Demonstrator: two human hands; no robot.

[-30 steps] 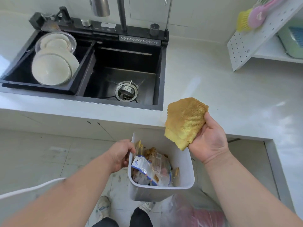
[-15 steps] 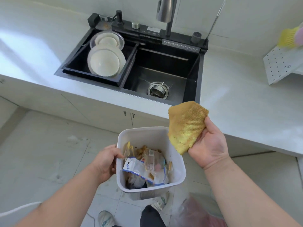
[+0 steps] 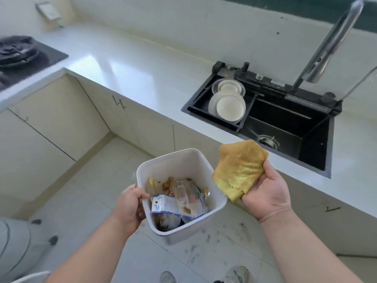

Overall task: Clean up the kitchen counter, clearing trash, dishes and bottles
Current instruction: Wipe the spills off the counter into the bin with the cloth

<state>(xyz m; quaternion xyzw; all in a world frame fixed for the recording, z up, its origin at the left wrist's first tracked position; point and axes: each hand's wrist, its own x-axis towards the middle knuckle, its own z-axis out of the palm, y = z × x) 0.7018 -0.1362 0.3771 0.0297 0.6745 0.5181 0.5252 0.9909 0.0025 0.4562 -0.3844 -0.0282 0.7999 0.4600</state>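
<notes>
While left hand (image 3: pixel 130 205) grips white square plastic bin (image 3: pixel 204 168) rim, lower centre; right hand (image 3: pixel 265 193) clutches yellow cloth (image 3: pixel 240 166). Risk: one-handed tilt spilling wrappers (image 3: pixel 177 203).

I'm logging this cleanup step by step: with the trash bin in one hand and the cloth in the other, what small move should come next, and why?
Probably set the white bin down on the floor. The left hand grips its rim and holds it in the air, already loaded with wrappers, while the right hand holds the yellow cloth. The plates sit in the sink, so a freed hand could help next.
</notes>
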